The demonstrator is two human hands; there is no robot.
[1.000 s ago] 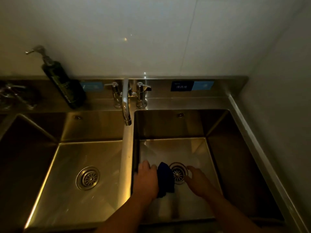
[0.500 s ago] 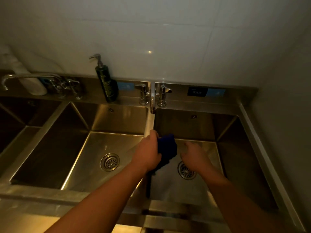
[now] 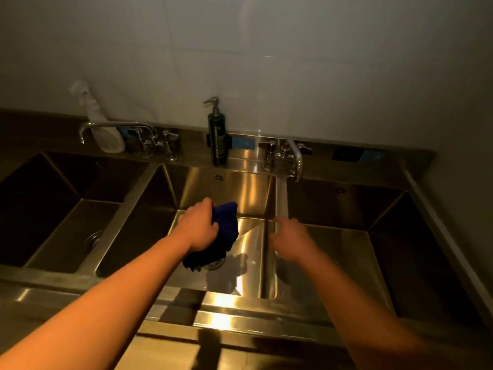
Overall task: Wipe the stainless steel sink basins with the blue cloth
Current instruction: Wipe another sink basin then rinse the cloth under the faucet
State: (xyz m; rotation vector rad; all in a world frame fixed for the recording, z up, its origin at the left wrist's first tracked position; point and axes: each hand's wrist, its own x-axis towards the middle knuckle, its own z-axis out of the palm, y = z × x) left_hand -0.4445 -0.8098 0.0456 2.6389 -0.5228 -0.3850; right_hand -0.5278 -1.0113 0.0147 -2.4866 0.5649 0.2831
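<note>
blue cloth (image 3: 225, 228): bunched in the left hand (image 3: 200, 228), held above the middle basin (image 3: 232, 188). The loose tail hangs down in front of the drain (image 3: 216, 264); I can't tell if it touches the basin floor.
left hand: fingers curled round the top of the wad, knuckles up. I read that as a carry grip, not a wipe grip, since too little cloth faces the steel.
right hand (image 3: 290, 241): empty, fingers loosely stretched, blurred. It sits over the divider (image 3: 281, 198) between the middle basin and the right basin (image 3: 346, 204); contact unclear. My guess is it's there to steady the reach, since the cloth needs only one hand.
step: I judge the middle basin is next for wiping.
left basin (image 3: 53, 182): dark, well apart from both hands. I can't judge clean or dirty on any of the three in this light.
next move: drop the wad to the middle basin floor, flatten it under the palm, and stroke toward the drain so water runs off there.
back ledge: pump bottle (image 3: 217, 140) upright behind the middle basin, spray bottle (image 3: 104, 129) leaning on the wall behind the left basin. Both are off the wiping path, so nothing to shift.
tap (image 3: 296, 158): spout hangs over the divider, near the right hand. I'd keep the back-wall stroke below it.
risk: the dangling tail could catch on the drain strainer.
bench (image 3: 240, 321): front edge runs under both forearms, with bright glare there.
</note>
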